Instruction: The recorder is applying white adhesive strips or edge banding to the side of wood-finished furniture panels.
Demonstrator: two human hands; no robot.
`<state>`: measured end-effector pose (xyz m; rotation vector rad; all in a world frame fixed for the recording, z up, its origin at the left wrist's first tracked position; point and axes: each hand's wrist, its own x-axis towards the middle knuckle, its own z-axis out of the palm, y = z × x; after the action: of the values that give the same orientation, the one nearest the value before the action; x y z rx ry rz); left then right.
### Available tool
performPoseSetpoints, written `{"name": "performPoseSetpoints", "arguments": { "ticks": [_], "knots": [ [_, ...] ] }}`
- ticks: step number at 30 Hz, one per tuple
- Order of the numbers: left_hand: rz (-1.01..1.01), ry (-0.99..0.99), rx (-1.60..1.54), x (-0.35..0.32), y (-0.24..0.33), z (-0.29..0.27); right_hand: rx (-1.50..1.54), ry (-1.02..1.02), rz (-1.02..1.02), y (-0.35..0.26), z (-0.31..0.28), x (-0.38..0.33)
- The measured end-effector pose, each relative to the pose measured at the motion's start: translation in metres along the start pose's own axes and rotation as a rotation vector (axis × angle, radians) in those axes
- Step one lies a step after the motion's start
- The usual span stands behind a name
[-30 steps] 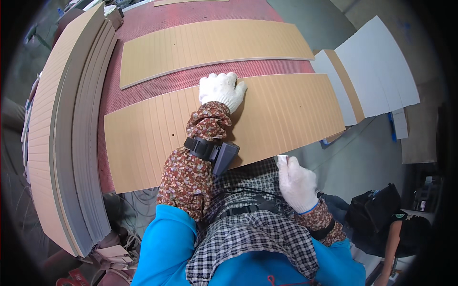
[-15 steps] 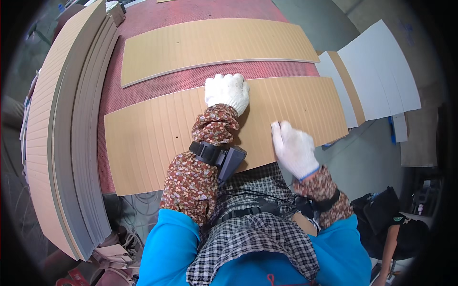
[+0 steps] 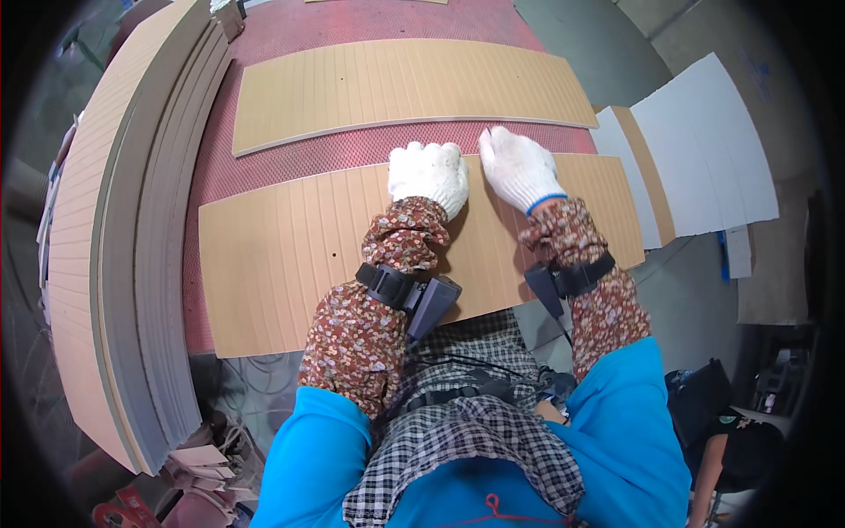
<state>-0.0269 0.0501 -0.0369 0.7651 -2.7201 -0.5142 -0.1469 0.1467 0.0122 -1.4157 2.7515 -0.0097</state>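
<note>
A long tan board point(image 3: 290, 264) with grooves across it lies in front of me, a small dark hole in its left part. My left hand point(image 3: 429, 179), in a white knitted glove, rests closed at the board's far edge; its curled fingertips are hidden. Just to its right my right hand point(image 3: 521, 169), gloved in white with a blue cuff edge, is closed above the same edge. A tiny dark tip shows at its thumb and forefinger, too small to name. Beyond lies a second tan board point(image 3: 414, 86), apart from both hands.
Both boards lie on a red meshed tabletop point(image 3: 264, 167). At the left stands a tall stack of boards point(image 3: 145, 238). White sheets point(image 3: 700, 150) and a tan strip point(image 3: 647, 176) lie off the right end. A person's arm point(image 3: 707, 471) shows at the lower right.
My right hand has moved away from me and slightly left, from over the near board's middle to its far edge. My left hand stays at that edge; the whole view has shifted slightly.
</note>
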Motion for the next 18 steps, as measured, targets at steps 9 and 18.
{"name": "performPoseSetpoints", "arguments": {
  "ticks": [9,18],
  "knots": [
    [-0.004,-0.023,0.014,0.002,-0.001,0.002,0.091,0.101,0.015,0.004,0.013,-0.163],
    [-0.001,-0.049,0.047,0.007,-0.005,0.003,0.084,-0.005,-0.007,-0.004,0.026,-0.269]
  ]
}}
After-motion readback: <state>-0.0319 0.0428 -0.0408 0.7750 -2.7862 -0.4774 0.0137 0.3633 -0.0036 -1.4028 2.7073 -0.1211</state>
